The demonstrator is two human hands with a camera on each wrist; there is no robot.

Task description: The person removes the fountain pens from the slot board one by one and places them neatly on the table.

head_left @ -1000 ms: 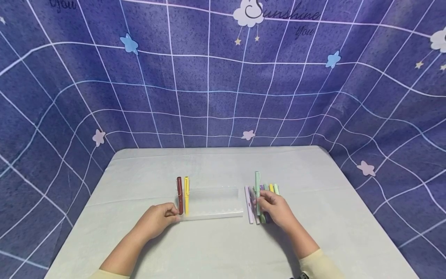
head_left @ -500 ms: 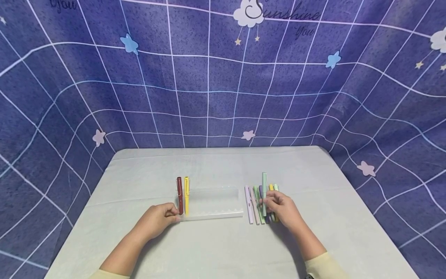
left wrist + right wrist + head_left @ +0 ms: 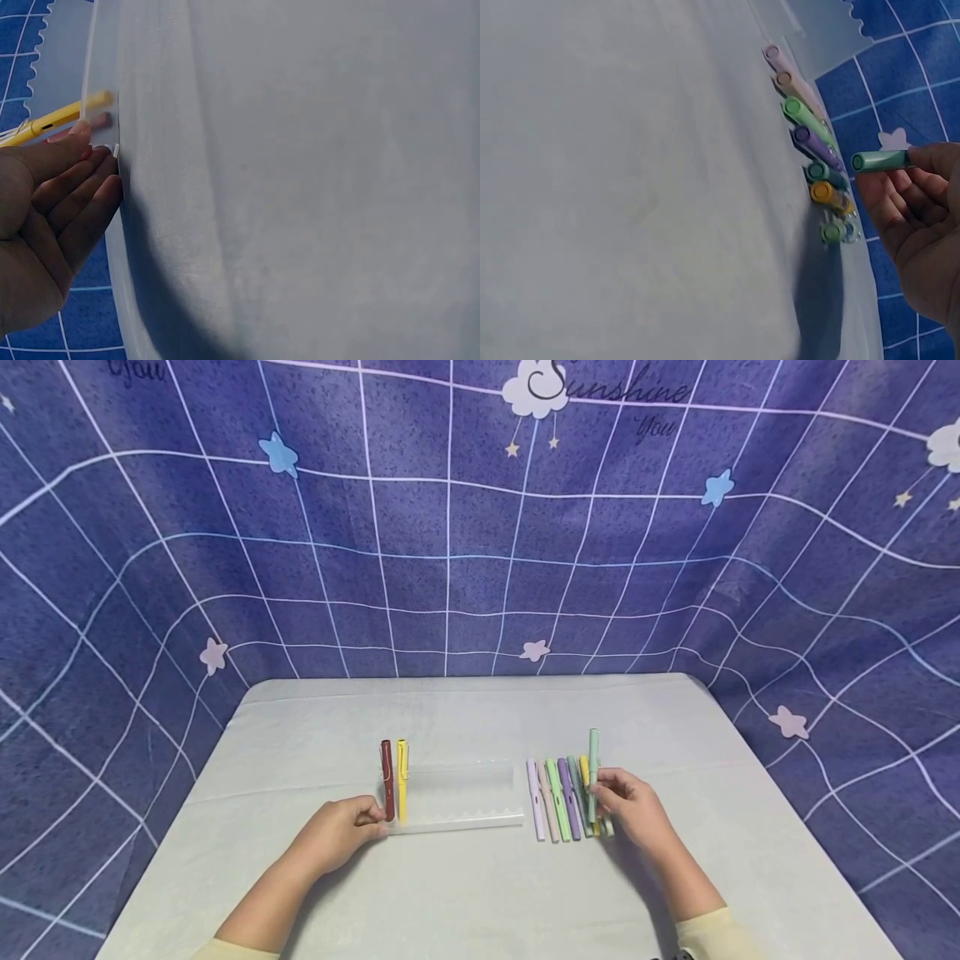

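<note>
My left hand [image 3: 341, 831] grips the left front corner of a clear plastic pen stand [image 3: 457, 822] with a notched ledge. A dark red pen [image 3: 387, 781] and a yellow pen [image 3: 402, 781] stand side by side at its left end. Between thumb and fingers, my right hand [image 3: 633, 806] pinches a pale green pen [image 3: 593, 768], held upright above the right end of a row of pens. In the right wrist view that green pen [image 3: 881, 160] points its end out past the thumb, apart from the row below. The left wrist view shows the thumb [image 3: 75, 142] at the stand's edge.
Right of the stand, several capped pens lie side by side: lilac [image 3: 536, 797], pink, bright green [image 3: 558, 802], purple [image 3: 570, 802], dark green, yellow and light green. A white cloth [image 3: 450, 893] covers the table. A blue gridded curtain [image 3: 480, 527] rises behind and at both sides.
My right hand has moved rightward over the row with the pale green pen upright, uncovering the purple and bright green pens. The left hand and the stand have stayed in place.
</note>
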